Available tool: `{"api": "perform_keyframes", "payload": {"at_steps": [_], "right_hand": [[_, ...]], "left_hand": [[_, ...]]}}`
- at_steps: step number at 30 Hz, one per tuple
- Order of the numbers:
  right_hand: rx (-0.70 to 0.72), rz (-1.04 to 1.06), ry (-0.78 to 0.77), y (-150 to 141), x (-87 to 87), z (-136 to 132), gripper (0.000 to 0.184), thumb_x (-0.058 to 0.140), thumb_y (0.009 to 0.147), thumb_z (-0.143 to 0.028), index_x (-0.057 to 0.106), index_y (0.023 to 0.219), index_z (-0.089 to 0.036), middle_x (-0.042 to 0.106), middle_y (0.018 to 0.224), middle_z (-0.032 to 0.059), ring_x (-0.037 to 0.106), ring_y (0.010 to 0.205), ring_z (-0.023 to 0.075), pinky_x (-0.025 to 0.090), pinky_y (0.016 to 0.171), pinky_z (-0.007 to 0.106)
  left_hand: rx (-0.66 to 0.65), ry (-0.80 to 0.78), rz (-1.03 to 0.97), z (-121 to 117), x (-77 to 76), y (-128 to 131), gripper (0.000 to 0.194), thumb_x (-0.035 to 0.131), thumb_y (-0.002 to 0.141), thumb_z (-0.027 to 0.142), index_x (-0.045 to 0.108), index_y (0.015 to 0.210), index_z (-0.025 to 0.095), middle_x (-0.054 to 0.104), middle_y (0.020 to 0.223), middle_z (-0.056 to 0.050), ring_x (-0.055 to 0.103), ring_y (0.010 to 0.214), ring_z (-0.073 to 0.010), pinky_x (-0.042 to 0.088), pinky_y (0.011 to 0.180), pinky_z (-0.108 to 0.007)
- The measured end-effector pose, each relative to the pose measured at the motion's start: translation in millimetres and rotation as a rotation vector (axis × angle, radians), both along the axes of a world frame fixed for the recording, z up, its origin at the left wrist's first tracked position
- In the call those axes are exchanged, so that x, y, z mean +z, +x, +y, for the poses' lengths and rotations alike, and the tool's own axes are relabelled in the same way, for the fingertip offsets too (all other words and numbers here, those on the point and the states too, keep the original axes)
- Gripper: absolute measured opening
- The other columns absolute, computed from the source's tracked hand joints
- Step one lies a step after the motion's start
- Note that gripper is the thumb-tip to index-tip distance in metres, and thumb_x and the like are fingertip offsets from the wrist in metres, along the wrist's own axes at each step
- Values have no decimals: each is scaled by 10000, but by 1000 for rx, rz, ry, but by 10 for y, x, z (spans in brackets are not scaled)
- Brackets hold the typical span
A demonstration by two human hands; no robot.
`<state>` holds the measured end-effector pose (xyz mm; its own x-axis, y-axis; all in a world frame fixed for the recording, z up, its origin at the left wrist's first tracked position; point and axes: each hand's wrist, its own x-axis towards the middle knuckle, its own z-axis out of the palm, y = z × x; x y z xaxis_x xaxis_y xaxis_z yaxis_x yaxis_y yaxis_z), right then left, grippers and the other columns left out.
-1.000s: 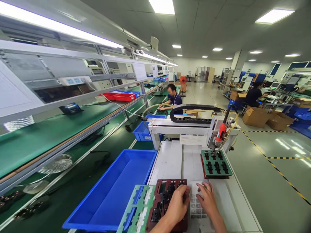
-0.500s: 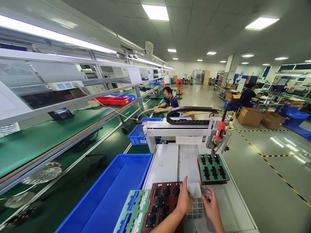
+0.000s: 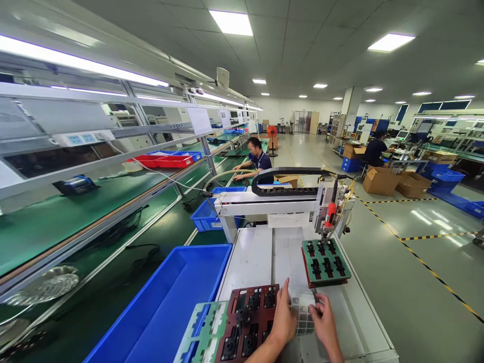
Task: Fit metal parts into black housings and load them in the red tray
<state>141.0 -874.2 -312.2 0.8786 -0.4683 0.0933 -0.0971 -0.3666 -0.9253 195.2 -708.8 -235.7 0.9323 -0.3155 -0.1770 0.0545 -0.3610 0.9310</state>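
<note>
Between my two hands is a translucent gridded sheet (image 3: 304, 318) with rows of small greyish squares; its far end looks curled and whitish. My left hand (image 3: 284, 318) grips its left edge, index finger pointing forward, the other fingers partly hidden. At the opposite edge my right hand (image 3: 325, 318) pinches the sheet with bent fingers. Left of my left hand lies a dark red fixture plate (image 3: 247, 297) with several black parts in it, partly covered by my forearm. Farther forward, a green fixture (image 3: 325, 266) holding black parts sits beneath the machine's screwdriver head (image 3: 329, 216).
A light green cut-out plate (image 3: 204, 327) lies beside the red one, near a large blue bin (image 3: 162, 302). The white machine's gantry (image 3: 268, 205) spans its bed ahead. A co-worker (image 3: 259, 160) sits farther along the green bench; another person (image 3: 376, 150) works at the right.
The sheet has tilted upward and its gridded part sits higher between my hands. My right fingers have moved onto its edge. The whole view has shifted slightly.
</note>
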Motion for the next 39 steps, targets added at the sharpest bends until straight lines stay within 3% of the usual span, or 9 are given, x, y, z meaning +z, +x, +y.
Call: {"api": "perform_keyframes", "payload": {"at_steps": [3,7,11,14,23,27,30,33,39], "right_hand": [[16,-25,-57,-94,112,-61,510,621,928,-629,683,1265,-251,756,1174,134,695,1145,374,587,937,493],[196,-47,-245,-77,330,-13,414,649,965,-497,691,1347,-344,609,1489,78,397,1489,388,392,1190,584],[269,-35,-200,35,459,85,223,646,967,-445,778,1019,-274,718,1225,99,532,1353,366,451,1136,539],[268,-59,-189,87,477,125,270,649,967,-493,770,896,-262,727,1090,96,598,1240,350,492,1086,516],[190,-94,-225,114,395,166,474,580,982,-669,840,1032,-275,727,1238,151,625,1247,391,494,1093,621],[176,-214,-514,101,369,160,254,631,1014,-489,838,1019,-342,771,1178,87,626,1253,397,400,1147,693],[140,-338,-672,87,339,223,223,607,1027,-344,821,1086,-352,776,1143,92,698,1065,363,553,944,583],[209,-422,-560,109,322,378,265,550,1047,-335,811,1082,-320,781,956,81,731,861,285,609,788,421],[180,-364,-342,223,439,510,321,492,1101,-391,743,991,-224,761,929,74,747,830,219,633,731,274]], "left_hand": [[80,-146,-22,38,-71,-13,991,666,696,141,344,1632,178,585,1360,-141,636,864,-179,534,958,-348],[66,-280,-25,79,-104,-38,939,702,683,150,452,1583,250,624,1279,-81,590,768,-137,543,898,-325],[53,-317,-74,140,-118,-51,875,688,721,174,474,1565,261,627,1305,-88,581,742,-125,561,876,-345],[69,-293,-68,182,-99,-43,800,703,727,202,543,1511,213,669,1215,-90,612,740,-133,571,864,-343],[100,-299,-32,224,-66,-8,687,725,703,198,642,1383,158,726,1051,-90,707,804,-203,608,838,-359],[113,-285,-31,219,-142,22,721,702,697,154,597,1410,130,730,1080,-111,728,848,-216,610,872,-362],[127,-262,-14,206,-179,55,752,725,702,170,574,1435,103,730,1134,-150,745,866,-231,610,881,-372],[144,-270,11,230,-198,71,769,736,701,181,574,1445,75,726,1190,-197,764,897,-253,604,902,-377],[119,-375,-11,421,-188,-23,828,689,677,96,543,1491,137,635,1442,-219,740,1097,-286,599,951,-378]]}}
